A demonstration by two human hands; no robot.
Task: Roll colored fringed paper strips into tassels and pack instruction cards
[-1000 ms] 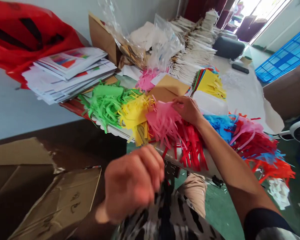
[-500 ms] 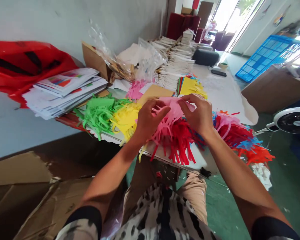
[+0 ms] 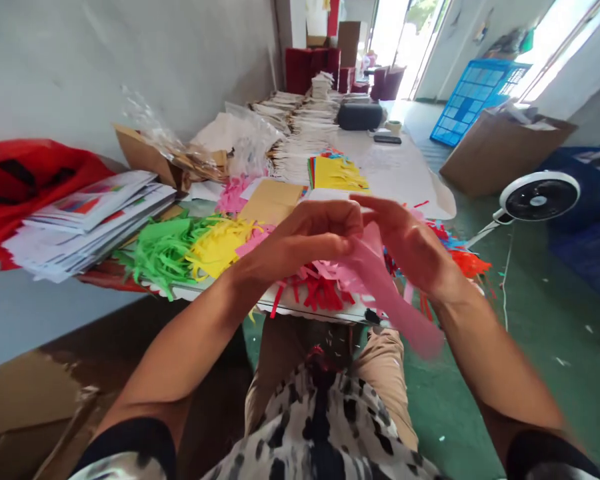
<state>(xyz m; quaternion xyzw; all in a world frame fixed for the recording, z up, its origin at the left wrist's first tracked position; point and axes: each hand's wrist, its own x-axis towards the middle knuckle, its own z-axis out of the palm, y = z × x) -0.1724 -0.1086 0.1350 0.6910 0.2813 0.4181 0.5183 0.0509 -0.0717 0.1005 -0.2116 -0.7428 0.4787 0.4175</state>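
Observation:
My left hand (image 3: 300,243) and my right hand (image 3: 405,248) meet above the table's near edge, and their fingers pinch the top of a strip of fringed pink paper (image 3: 385,293). The strip hangs down and to the right, blurred at its lower end. Under my hands lies a heap of fringed red paper (image 3: 320,293). Left of it are fringed yellow paper (image 3: 220,245) and fringed green paper (image 3: 165,252). A kraft envelope (image 3: 271,202) lies just beyond my left hand.
The long table (image 3: 400,167) carries stacks of white paper bundles (image 3: 305,130), a yellow paper pile (image 3: 337,175) and printed sheets (image 3: 87,223) by a red plastic bag (image 3: 25,177). A floor fan (image 3: 539,197), a cardboard box (image 3: 500,153) and a blue crate (image 3: 473,100) stand right.
My hands have lifted the pink paper off the heap and drawn it toward me, with my left hand back in view. The view has also turned, shifting the table to the left.

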